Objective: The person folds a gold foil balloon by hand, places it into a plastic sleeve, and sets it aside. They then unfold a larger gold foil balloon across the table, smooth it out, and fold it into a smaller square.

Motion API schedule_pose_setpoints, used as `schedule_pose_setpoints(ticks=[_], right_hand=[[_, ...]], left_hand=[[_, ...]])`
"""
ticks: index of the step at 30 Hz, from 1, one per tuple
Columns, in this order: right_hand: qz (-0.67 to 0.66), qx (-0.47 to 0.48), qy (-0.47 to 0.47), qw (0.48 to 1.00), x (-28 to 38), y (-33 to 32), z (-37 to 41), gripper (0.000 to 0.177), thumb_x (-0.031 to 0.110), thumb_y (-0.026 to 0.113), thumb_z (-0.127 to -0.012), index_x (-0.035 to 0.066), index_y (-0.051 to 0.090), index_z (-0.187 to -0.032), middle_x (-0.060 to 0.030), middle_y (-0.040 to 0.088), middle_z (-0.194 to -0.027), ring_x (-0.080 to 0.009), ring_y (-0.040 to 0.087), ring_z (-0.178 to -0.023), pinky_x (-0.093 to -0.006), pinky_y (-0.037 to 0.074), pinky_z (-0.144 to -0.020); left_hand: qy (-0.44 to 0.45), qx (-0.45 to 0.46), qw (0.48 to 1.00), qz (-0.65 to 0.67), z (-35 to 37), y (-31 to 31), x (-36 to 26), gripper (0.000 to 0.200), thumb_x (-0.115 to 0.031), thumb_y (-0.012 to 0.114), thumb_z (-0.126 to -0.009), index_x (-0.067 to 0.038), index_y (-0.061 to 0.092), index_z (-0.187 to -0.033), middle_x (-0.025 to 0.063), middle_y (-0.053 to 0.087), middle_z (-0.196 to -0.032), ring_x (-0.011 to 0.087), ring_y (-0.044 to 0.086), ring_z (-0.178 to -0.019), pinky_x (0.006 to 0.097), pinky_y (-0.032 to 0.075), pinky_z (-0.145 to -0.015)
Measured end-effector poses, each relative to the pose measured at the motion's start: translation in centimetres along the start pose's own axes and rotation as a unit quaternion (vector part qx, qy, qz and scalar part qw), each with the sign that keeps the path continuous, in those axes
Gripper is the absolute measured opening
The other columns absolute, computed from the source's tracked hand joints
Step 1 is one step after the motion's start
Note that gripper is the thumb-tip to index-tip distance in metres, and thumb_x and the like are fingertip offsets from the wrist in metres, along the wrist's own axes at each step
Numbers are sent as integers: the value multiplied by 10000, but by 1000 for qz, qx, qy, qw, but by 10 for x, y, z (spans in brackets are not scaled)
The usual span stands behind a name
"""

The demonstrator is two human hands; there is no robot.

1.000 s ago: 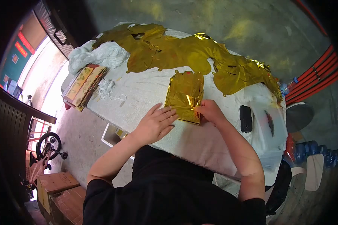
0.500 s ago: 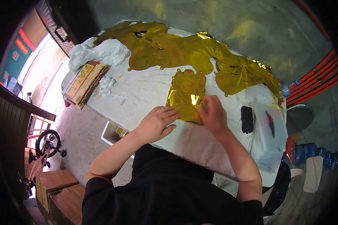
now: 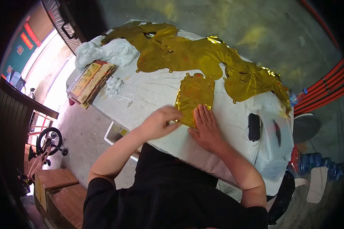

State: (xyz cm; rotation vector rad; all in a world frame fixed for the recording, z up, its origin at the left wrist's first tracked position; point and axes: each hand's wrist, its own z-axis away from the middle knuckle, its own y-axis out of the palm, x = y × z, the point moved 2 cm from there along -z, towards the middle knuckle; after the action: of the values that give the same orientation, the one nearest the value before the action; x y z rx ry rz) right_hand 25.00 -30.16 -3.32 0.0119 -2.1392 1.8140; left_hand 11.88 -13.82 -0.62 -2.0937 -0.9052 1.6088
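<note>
A flat gold foil balloon (image 3: 191,89), roughly rectangular with small tabs along its far end, lies on the white-covered table in front of me. My right hand (image 3: 207,128) rests palm down on its near right part, with fingers stretched out. At the near left edge, my left hand (image 3: 160,121) has its fingers curled, with the thumb close below them; it is slightly blurred, and the edge of the foil appears to be between fingertips and thumb. More gold foil balloons (image 3: 187,53) are spread along the far side of the table.
White string (image 3: 118,51) is heaped at the far left, beside a stack of cardboard (image 3: 91,84) and a small string tangle (image 3: 114,86). On the right lie a black case (image 3: 253,127) and clear plastic bags (image 3: 273,133). A white bin (image 3: 112,133) stands below the table's left edge.
My right hand has gone from the balloon's right edge to lying flat on it. My left hand has changed from lying flat to curled fingers at the left edge. The view has shifted slightly.
</note>
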Motion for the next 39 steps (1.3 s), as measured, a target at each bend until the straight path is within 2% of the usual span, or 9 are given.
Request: schedule_pose_setpoints(ticks=[8, 10, 14, 16, 23, 25, 29, 31, 39], right_hand=[[8, 0, 2, 1000, 0, 3, 1, 775, 463, 449, -900, -70, 199, -1402, -266, 170, -1470, -374, 124, -1389, -464, 86, -1128], [7, -1, 5, 1000, 0, 3, 1, 778, 469, 446, -899, -70, 199, -1402, -265, 171, -1470, -374, 125, -1388, -464, 85, -1128], [7, -6, 1, 1000, 0, 3, 2, 786, 482, 443, -896, -69, 202, -1401, -267, 175, -1467, -375, 126, -1388, -464, 84, -1128], [6, -1, 2, 1000, 1, 2, 3, 787, 484, 444, -896, -71, 203, -1400, -268, 175, -1466, -375, 126, -1388, -464, 84, -1128], [2, 5, 11, 1000, 2, -1, 2, 796, 473, 476, -884, -80, 211, -1392, -274, 180, -1460, -377, 132, -1385, -467, 91, -1127], [-9, 1, 14, 1000, 2, 0, 1, 796, 466, 485, -880, -81, 214, -1391, -276, 183, -1458, -378, 135, -1384, -468, 92, -1127], [-12, -11, 6, 1000, 1, 1, 2, 794, 453, 500, -874, -83, 219, -1387, -280, 190, -1454, -379, 144, -1381, -469, 91, -1127], [-14, -10, 7, 1000, 1, 2, 1, 795, 455, 498, -875, -84, 218, -1388, -281, 190, -1454, -380, 143, -1381, -470, 91, -1127], [-15, -3, 12, 1000, 1, 2, 1, 800, 467, 481, -880, -86, 210, -1390, -285, 184, -1456, -385, 140, -1381, -471, 91, -1127]], left_hand=[[16, -59, 989, -133, -35, -9, 18, 289, -124, 681, -740, -14, 604, -996, 151, 615, -981, 325, 571, -922, 389, 468, -809], [-123, -64, 972, -190, -41, -6, 16, 297, -168, 697, -734, -12, 591, -963, 145, 612, -933, 334, 572, -932, 391, 470, -801], [-180, -101, 954, -218, -53, 0, 29, 310, -191, 700, -729, -14, 582, -955, 153, 606, -929, 350, 578, -928, 399, 477, -785], [-246, -44, 938, -242, -64, -1, 40, 307, -205, 690, -736, -13, 590, -953, 163, 629, -917, 355, 601, -882, 407, 490, -763], [-264, -16, 946, -188, -82, -12, 63, 181, -179, 645, -754, -23, 621, -843, 165, 634, -822, 326, 621, -815, 409, 501, -715], [-214, -66, 973, -55, -77, -17, 64, 135, -88, 614, -769, 6, 627, -864, 159, 652, -860, 328, 612, -746, 380, 486, -701], [-126, -68, 985, -94, -53, -16, 56, 125, -36, 599, -771, 7, 640, -881, 159, 638, -950, 324, 600, -824, 376, 487, -743], [66, -64, 977, -192, -45, -15, 51, 156, -37, 605, -767, 6, 652, -909, 158, 619, -1048, 315, 575, -908, 376, 479, -796], [107, -27, 970, -216, -43, -15, 45, 214, -46, 606, -729, 3, 657, -931, 122, 625, -1064, 297, 561, -932, 378, 469, -828]])
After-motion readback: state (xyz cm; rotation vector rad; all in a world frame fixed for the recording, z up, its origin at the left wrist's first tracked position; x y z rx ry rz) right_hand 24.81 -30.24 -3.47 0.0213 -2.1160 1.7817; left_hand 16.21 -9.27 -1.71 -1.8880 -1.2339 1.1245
